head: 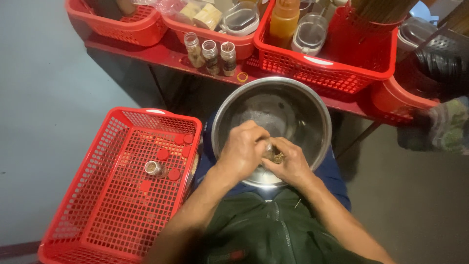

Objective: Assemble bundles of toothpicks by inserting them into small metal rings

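A steel bowl (298,105) rests on my lap. Over its near rim my left hand (243,149) and my right hand (291,164) meet around a small glass jar (271,152) with brownish contents. Both hands grip it; the jar is mostly hidden by my fingers. On my left stands a red basket (105,205) holding several red caps (163,154) and one small jar (155,168) lying on its side.
A red table (161,56) ahead carries three small open jars (211,56), a yellow rubber band (242,77) and red baskets (337,73) with bottles, clear lidded containers and sticks. Dark bags (442,68) sit at the right. Grey floor lies to the left.
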